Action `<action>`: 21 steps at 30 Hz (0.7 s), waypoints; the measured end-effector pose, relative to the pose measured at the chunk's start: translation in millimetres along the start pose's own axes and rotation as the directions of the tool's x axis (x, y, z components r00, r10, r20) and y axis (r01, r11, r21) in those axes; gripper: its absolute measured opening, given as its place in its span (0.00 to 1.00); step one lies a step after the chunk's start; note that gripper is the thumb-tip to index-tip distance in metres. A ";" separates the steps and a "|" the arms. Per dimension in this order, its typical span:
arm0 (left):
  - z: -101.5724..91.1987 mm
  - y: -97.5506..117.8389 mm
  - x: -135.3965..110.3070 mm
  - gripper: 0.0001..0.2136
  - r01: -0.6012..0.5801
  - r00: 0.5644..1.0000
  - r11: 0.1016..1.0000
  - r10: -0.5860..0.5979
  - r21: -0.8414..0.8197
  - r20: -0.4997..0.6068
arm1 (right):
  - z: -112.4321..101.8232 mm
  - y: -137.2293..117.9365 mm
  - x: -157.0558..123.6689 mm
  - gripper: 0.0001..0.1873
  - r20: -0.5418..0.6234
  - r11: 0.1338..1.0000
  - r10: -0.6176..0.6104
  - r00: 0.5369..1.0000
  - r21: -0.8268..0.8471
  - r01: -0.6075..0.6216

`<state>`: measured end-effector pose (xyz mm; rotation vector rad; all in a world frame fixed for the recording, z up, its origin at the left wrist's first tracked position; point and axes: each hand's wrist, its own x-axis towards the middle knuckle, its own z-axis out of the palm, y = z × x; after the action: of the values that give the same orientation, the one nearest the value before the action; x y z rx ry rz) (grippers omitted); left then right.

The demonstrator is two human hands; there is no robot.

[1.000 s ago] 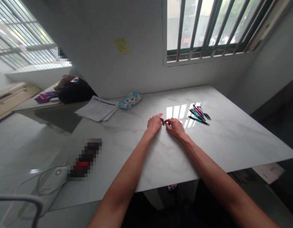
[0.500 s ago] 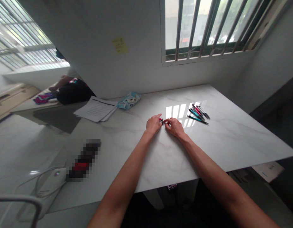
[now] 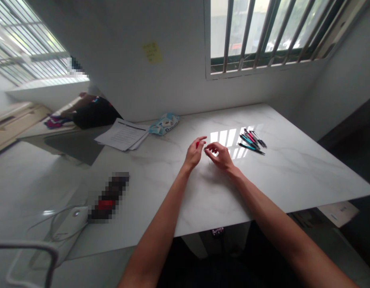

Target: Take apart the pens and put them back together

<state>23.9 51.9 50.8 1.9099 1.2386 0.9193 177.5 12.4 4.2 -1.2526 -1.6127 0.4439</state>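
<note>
Over the middle of the white marble table (image 3: 293,172) my left hand (image 3: 195,153) is pinched on a small red pen part (image 3: 197,144). My right hand (image 3: 220,155) is close beside it, fingers curled on a small dark pen piece (image 3: 205,149). The two hands are a little apart and slightly lifted off the tabletop. A cluster of several pens (image 3: 251,141), teal, red and black, lies to the right of my right hand.
A stack of printed papers (image 3: 122,135) and a light blue packet (image 3: 164,124) lie at the far left of the table. A white device with a cable (image 3: 65,226) sits near the left front. A black bag (image 3: 93,113) rests beyond. Barred window behind.
My hands were together on the tabletop joined on the pen. They have now lifted and pulled apart, the red part in the left and the dark piece in the right.
</note>
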 end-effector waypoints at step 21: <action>-7.3 -30.5 -27.5 0.20 -0.172 0.948 0.803 -0.024 -0.571 -0.319 | 9.5 -6.4 -1.5 0.24 0.204 0.743 0.239 0.949 0.591 -0.314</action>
<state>-4.5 37.2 24.0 1.3431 0.8850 1.4967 166.0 11.1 4.3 -0.9569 -1.2060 1.1572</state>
